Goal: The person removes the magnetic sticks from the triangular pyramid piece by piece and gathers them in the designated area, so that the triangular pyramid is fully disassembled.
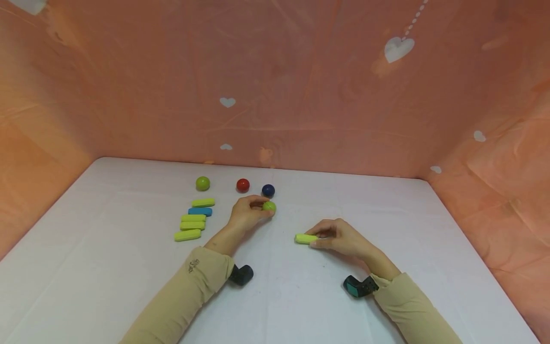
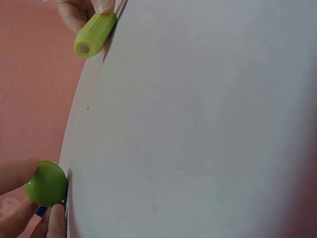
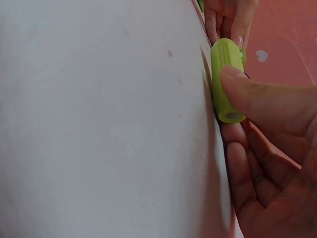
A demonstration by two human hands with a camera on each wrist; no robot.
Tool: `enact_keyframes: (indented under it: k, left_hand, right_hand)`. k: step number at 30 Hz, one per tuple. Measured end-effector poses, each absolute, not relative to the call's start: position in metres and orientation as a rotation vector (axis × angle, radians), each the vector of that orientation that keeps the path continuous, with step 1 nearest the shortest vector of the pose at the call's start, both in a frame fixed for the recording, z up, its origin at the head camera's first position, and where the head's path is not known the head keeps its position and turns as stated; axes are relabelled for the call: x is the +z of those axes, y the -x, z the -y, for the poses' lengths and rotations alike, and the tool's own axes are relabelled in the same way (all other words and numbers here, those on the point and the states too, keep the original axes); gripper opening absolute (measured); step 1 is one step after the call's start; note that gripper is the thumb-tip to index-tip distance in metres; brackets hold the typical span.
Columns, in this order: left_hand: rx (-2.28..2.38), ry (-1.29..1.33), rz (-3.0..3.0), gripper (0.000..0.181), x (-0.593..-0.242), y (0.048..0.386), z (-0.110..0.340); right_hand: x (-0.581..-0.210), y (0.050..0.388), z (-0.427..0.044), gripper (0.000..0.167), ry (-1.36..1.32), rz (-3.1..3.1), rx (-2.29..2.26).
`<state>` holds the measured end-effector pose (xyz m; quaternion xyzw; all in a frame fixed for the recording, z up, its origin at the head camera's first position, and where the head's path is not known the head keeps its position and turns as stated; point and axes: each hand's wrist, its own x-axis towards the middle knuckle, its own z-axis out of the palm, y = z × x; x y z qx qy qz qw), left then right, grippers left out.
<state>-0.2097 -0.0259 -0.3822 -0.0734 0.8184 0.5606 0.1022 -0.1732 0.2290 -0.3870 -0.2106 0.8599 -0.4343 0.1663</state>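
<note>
In the head view my left hand (image 1: 248,213) pinches a green ball (image 1: 269,206) between thumb and fingers, just in front of a dark blue ball (image 1: 268,190). The left wrist view shows this green ball (image 2: 48,184) low down at the table's surface. To the right, my right hand (image 1: 342,238) holds a yellow-green magnetic rod (image 1: 304,239) by one end, its other end pointing left towards the ball. Grooves run along the rod (image 3: 227,79), and a grey disc sits in its end. A short gap separates the rod from the held ball.
A red ball (image 1: 242,185) and another green ball (image 1: 203,183) lie at the back left. Left of my left forearm, several yellow-green rods (image 1: 190,225) and one blue rod (image 1: 200,211) form a column on the white table (image 1: 386,205). Orange cloth (image 1: 301,95) surrounds the table.
</note>
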Motion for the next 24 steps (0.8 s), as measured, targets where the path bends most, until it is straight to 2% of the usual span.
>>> enact_keyframes:
  k: [24]
  left_hand:
    - [1.51,0.209,-2.436,0.05,-0.377,0.198,0.043]
  right_hand:
    - [-0.385,0.171,-0.227,0.024,0.608,-2.461,-1.234]
